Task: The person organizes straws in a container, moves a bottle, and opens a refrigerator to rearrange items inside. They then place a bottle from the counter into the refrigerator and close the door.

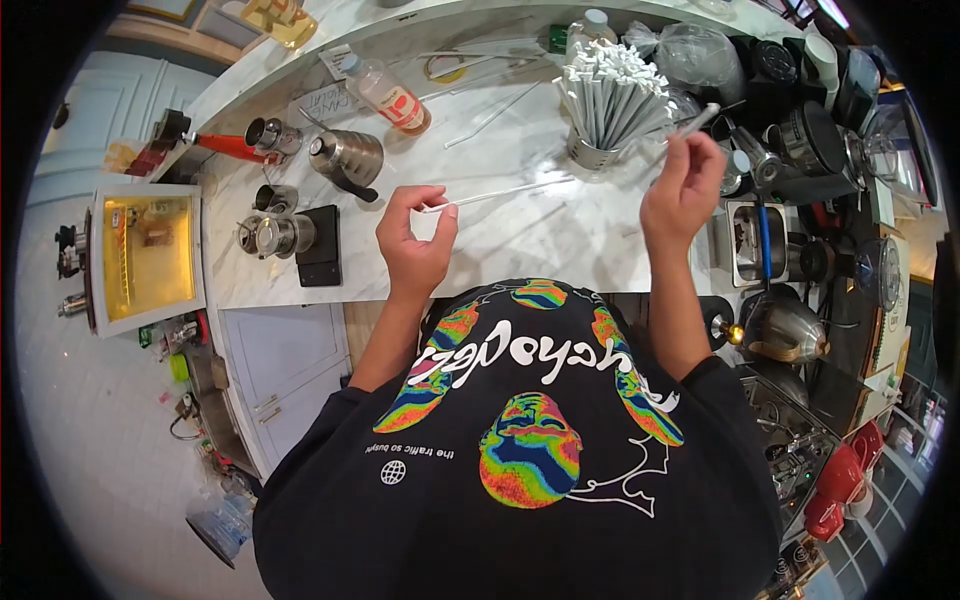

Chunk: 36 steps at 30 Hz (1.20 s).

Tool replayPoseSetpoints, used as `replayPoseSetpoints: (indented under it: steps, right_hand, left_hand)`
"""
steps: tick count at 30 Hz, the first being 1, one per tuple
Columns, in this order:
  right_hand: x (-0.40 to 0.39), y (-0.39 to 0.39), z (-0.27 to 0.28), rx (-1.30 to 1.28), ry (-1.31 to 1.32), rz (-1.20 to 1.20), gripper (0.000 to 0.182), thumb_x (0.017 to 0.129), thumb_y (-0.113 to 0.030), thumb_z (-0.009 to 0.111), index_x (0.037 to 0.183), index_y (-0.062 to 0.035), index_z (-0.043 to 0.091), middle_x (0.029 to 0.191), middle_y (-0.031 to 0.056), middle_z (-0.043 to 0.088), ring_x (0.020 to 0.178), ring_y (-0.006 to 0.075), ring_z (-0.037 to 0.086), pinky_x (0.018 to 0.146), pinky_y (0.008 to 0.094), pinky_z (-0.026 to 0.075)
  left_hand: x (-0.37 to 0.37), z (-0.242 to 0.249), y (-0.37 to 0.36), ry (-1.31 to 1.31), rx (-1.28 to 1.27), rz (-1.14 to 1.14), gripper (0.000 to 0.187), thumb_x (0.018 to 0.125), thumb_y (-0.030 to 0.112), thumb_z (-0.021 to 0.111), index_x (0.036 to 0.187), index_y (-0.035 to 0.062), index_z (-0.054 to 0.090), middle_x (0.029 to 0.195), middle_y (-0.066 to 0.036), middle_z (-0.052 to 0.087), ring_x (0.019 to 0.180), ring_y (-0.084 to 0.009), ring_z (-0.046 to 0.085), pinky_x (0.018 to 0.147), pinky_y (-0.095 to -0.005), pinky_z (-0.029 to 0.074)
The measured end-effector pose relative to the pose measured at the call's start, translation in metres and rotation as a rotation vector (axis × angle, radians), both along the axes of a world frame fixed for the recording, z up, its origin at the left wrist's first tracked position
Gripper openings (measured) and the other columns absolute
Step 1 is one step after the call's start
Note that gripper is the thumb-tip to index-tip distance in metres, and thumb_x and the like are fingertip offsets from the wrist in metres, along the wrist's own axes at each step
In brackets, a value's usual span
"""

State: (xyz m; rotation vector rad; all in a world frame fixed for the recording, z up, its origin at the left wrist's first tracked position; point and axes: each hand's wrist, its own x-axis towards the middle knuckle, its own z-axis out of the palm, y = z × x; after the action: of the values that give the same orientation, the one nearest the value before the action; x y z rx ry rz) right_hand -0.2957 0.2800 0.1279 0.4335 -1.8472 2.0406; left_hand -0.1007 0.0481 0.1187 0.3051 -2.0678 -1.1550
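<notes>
A marble worktop (520, 235) in a café-like bar fills the view, crowded at the right edge with grinders, kettles and dark machines. On it stand a metal cup packed with wrapped straws (608, 100), a gooseneck kettle (347, 157), a lying plastic bottle (390, 95) and a small black scale (322, 243).

The left hand (415, 240) is closed in a pinch, thumb and forefinger gripping one end of a long thin white straw (495, 194) that reaches out low over the marble toward the cup. The right hand (685, 185) is raised beside the cup, fingers curled shut around a short whitish piece (697, 121) that pokes up past the fingertips; whether that is a torn wrapper or a second straw is hard to tell.

The long straw is held only at its tip, so it could sag, swing or slip from the pinch and roll across the smooth stone. The right forearm is close to the crammed cup, and I judge a careless sweep could knock it and scatter the bundle.
</notes>
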Motion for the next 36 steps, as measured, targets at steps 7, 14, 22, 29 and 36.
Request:
replayPoseSetpoints:
  steps: [7, 14, 22, 29, 36]
  right_hand:
    - [-0.038, -0.014, -0.001, 0.029, 0.079, -0.031, 0.013, 0.105, -0.008, 0.062, 0.113, 0.0013, 0.059, 0.111, 0.0113, 0.068, 0.097, 0.0152, 0.066, 0.088, 0.0297, 0.053]
    - [-0.039, -0.01, -0.026, 0.429, 0.118, -0.14, 0.013, 0.098, -0.01, 0.069, 0.106, -0.0007, 0.065, 0.094, 0.0099, 0.066, 0.077, 0.0206, 0.064, 0.07, 0.0333, 0.051]
    - [-0.038, -0.005, -0.051, 0.514, -0.092, -0.096, 0.013, 0.097, -0.009, 0.067, 0.106, -0.0002, 0.065, 0.089, 0.0107, 0.065, 0.069, 0.0199, 0.062, 0.062, 0.0332, 0.049]
    - [-0.045, -0.007, -0.061, 0.458, -0.094, -0.095, 0.015, 0.096, -0.009, 0.068, 0.108, -0.0005, 0.065, 0.084, 0.012, 0.069, 0.067, 0.0223, 0.064, 0.064, 0.0342, 0.051]
    - [-0.05, -0.009, -0.065, 0.471, -0.081, -0.082, 0.015, 0.097, -0.008, 0.068, 0.109, 0.0004, 0.065, 0.09, 0.0144, 0.07, 0.07, 0.0237, 0.066, 0.065, 0.0349, 0.052]
  left_hand:
    - [-0.046, 0.041, 0.01, 0.137, -0.122, -0.18, 0.034, 0.084, -0.008, 0.074, 0.115, 0.0013, 0.062, 0.097, -0.008, 0.065, 0.088, -0.0147, 0.06, 0.084, -0.0296, 0.048]
    - [-0.09, 0.056, 0.017, 0.152, -0.119, -0.164, 0.032, 0.079, -0.004, 0.076, 0.109, 0.0028, 0.067, 0.093, -0.007, 0.068, 0.083, -0.0175, 0.064, 0.078, -0.03, 0.051]
    - [-0.147, 0.061, 0.035, 0.231, -0.244, -0.277, 0.035, 0.077, -0.006, 0.076, 0.109, 0.0043, 0.068, 0.096, -0.008, 0.071, 0.082, -0.0182, 0.065, 0.073, -0.0301, 0.052]
    - [-0.173, 0.074, 0.042, 0.342, -0.19, -0.293, 0.042, 0.073, -0.004, 0.077, 0.113, 0.006, 0.069, 0.092, -0.007, 0.071, 0.078, -0.0192, 0.063, 0.07, -0.0304, 0.053]
    - [-0.2, 0.024, 0.044, -0.108, -0.207, -0.24, 0.053, 0.08, 0.004, 0.079, 0.129, 0.0104, 0.064, 0.094, -0.003, 0.073, 0.082, -0.0163, 0.063, 0.081, -0.0322, 0.052]
